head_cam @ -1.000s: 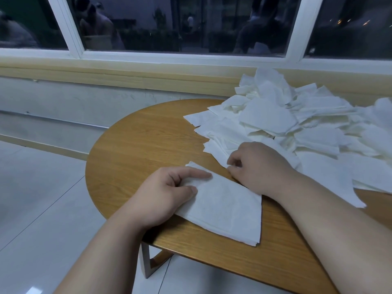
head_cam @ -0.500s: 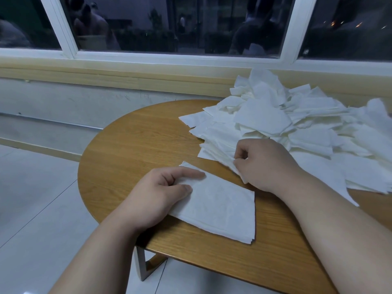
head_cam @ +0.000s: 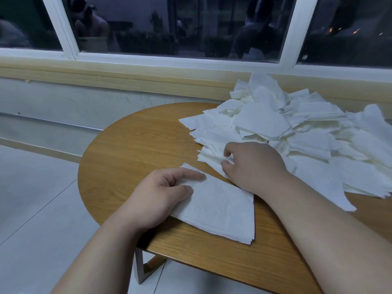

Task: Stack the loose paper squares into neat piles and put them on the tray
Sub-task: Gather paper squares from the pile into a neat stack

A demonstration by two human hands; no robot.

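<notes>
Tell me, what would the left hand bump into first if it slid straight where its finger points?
Probably the right hand, pinching paper at the edge of the heap; only the stack lies between.

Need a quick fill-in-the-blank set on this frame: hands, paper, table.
1. The left hand rests on the ____ stack, not the jumbled one.
2. The right hand pinches a sheet at the edge of the loose heap, which lies nearer the glazed ____ than the stack.
3. Both rest on a round ____ table.
Missing: neat; window; wooden.
</notes>
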